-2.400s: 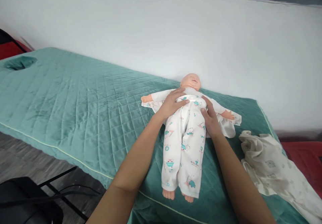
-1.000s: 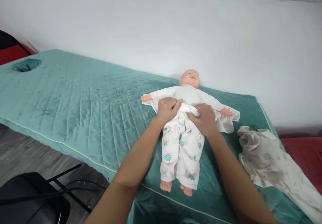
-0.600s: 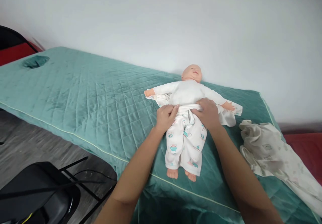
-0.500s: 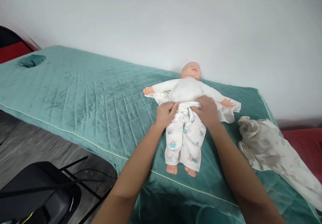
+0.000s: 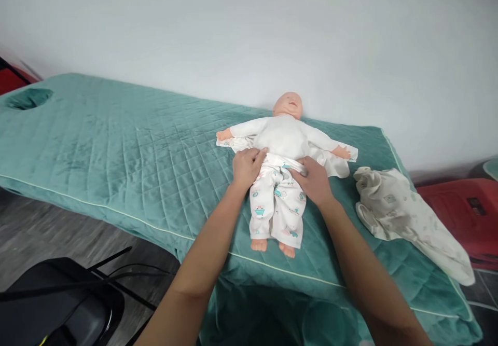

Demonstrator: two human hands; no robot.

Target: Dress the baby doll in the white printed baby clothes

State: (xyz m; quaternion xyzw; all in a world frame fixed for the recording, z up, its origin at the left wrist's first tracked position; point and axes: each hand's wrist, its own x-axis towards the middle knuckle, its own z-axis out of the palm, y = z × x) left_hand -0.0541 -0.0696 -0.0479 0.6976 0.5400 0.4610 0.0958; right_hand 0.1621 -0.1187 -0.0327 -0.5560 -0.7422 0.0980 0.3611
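A baby doll [image 5: 287, 130] lies on its back on a green quilted bed cover [image 5: 155, 154], arms spread and bare feet toward me. It wears white printed baby pants [image 5: 278, 201]; its torso and arms are white. My left hand [image 5: 248, 167] is closed at the waistband on the doll's left-hand side of the picture, thumb on top. My right hand [image 5: 314, 180] pinches the waistband at the opposite hip. Beneath the doll's arms and back spreads a white printed baby shirt [image 5: 338, 164], partly hidden by the body.
Crumpled white printed baby clothing [image 5: 404, 206] lies at the right end of the bed. Beyond it stands a red chair [image 5: 462, 206]. A black chair [image 5: 66, 299] with cables is at lower left, and a white wall [image 5: 187, 35] runs behind.
My right hand has slid down from the middle of the waistband to the hip at the side. My left hand stays at its side. The whole view has shifted slightly.
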